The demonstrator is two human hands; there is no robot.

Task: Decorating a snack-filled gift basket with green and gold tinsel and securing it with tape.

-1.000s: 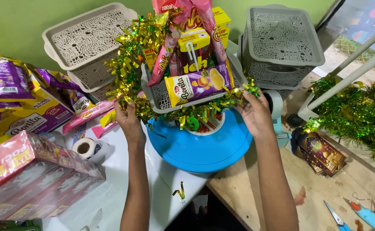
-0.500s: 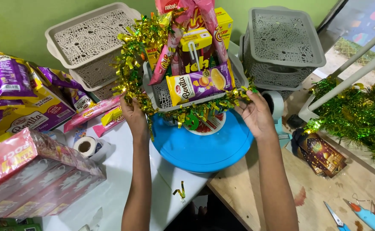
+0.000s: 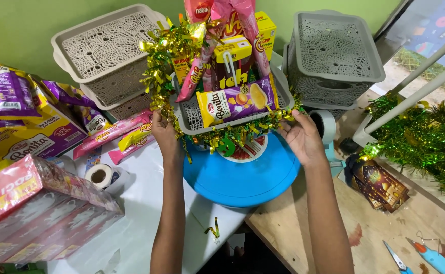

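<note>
Two hands work here: the left hand (image 3: 165, 133) and the right hand (image 3: 303, 138). Grey lattice baskets number at least four: one filled basket (image 3: 192, 114) between the hands, two empty ones stacked (image 3: 103, 50) toward the bench's far left corner, and an upturned stack (image 3: 334, 50) at the far right whose count cannot be told. One round blue turntable (image 3: 242, 177). One white tape roll (image 3: 99, 176) near the left edge, one grey tape roll (image 3: 325, 124) beside the right hand. One pair of blue-handled scissors (image 3: 396, 259) at the near right corner. One glue gun (image 3: 435, 252) beside them. One loose green tinsel heap (image 3: 425, 147) along the right edge.
</note>
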